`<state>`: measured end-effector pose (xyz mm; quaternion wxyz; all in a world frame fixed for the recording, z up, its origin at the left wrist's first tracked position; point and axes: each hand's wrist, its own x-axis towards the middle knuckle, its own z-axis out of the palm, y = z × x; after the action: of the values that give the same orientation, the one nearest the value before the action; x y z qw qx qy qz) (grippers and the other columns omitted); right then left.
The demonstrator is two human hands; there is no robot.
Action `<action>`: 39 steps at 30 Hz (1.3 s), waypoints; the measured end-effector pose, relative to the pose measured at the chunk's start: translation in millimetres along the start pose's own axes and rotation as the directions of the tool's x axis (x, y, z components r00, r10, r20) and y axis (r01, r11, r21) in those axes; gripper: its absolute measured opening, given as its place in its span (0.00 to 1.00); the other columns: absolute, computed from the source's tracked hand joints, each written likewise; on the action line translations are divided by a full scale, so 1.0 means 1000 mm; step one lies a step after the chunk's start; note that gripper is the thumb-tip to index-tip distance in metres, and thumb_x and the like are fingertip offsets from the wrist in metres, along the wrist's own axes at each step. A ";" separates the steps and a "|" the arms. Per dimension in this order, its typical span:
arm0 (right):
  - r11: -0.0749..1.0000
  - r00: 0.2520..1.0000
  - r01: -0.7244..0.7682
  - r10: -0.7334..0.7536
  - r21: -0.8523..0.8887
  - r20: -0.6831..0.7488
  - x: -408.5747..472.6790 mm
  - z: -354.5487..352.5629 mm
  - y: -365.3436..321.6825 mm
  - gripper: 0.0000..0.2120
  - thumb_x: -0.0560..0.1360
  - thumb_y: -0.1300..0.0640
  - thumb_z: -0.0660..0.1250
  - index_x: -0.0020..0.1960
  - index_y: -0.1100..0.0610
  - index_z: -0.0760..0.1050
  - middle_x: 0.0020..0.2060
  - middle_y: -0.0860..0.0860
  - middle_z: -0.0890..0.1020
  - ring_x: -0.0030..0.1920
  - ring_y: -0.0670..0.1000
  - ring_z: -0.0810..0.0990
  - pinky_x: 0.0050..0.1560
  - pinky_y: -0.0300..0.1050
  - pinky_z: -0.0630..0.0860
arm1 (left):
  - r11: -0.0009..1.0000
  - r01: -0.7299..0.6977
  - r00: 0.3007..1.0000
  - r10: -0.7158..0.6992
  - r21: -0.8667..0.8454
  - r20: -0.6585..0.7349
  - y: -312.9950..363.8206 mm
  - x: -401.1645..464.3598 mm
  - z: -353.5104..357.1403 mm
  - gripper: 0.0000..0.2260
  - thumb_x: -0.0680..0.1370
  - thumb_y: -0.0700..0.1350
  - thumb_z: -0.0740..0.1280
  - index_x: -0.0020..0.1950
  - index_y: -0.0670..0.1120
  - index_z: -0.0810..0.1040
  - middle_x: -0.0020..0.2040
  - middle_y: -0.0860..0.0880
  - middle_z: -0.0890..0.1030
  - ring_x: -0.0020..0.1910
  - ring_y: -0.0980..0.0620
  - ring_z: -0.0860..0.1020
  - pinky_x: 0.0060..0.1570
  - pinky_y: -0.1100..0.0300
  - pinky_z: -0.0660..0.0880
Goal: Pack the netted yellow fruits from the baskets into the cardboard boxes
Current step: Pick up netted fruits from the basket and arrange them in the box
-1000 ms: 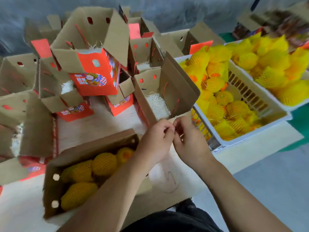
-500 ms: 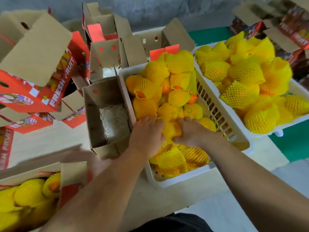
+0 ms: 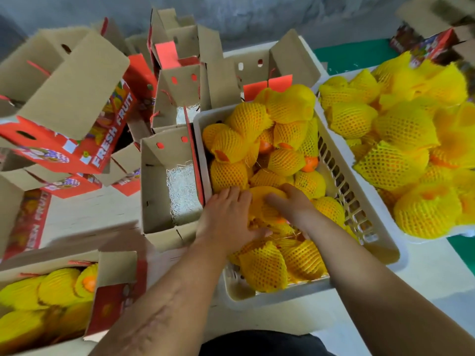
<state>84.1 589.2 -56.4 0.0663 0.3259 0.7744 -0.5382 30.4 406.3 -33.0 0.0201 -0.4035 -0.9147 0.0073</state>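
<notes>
White table (image 3: 437, 273), both hands (image 3: 228, 217) around netted fruit (image 3: 267, 201) in basket (image 3: 385, 250)

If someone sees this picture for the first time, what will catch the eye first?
First, the netted yellow fruits heaped in the white basket at center, where the left hand and right hand grasp one fruit. Then the open cardboard box beside it, lined with white shreds.
</notes>
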 end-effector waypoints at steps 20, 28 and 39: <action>0.936 0.933 0.352 -0.351 0.002 -0.082 -0.036 -0.023 0.003 0.37 0.67 0.50 0.82 0.72 0.49 0.69 0.65 0.53 0.72 0.62 0.51 0.75 0.61 0.50 0.77 | 0.918 0.092 0.994 -0.109 -0.386 -0.021 0.002 0.000 -0.015 0.27 0.80 0.74 0.49 0.56 0.58 0.78 0.43 0.59 0.79 0.47 0.54 0.79 0.36 0.59 0.68; 0.903 0.919 0.367 -0.390 0.224 0.064 -0.030 -0.015 0.002 0.32 0.74 0.61 0.76 0.72 0.42 0.67 0.60 0.54 0.74 0.51 0.49 0.79 0.45 0.43 0.78 | 0.824 0.176 0.956 -0.274 -0.538 -0.106 0.005 0.000 -0.009 0.12 0.82 0.61 0.63 0.52 0.53 0.76 0.39 0.54 0.78 0.41 0.48 0.78 0.34 0.54 0.72; 0.964 0.957 0.246 -0.258 -0.099 -0.132 -0.020 -0.009 0.013 0.42 0.67 0.54 0.80 0.76 0.50 0.65 0.67 0.55 0.67 0.63 0.62 0.74 0.55 0.46 0.69 | 0.902 -0.074 0.980 -0.014 -0.426 -0.201 0.017 -0.002 -0.007 0.07 0.80 0.58 0.63 0.52 0.56 0.76 0.45 0.58 0.78 0.42 0.57 0.76 0.33 0.56 0.76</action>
<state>109.8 591.1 -53.8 -0.0454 0.2593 0.8337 -0.4853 44.8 416.4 -26.7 0.0214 -0.4107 -0.8806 -0.2353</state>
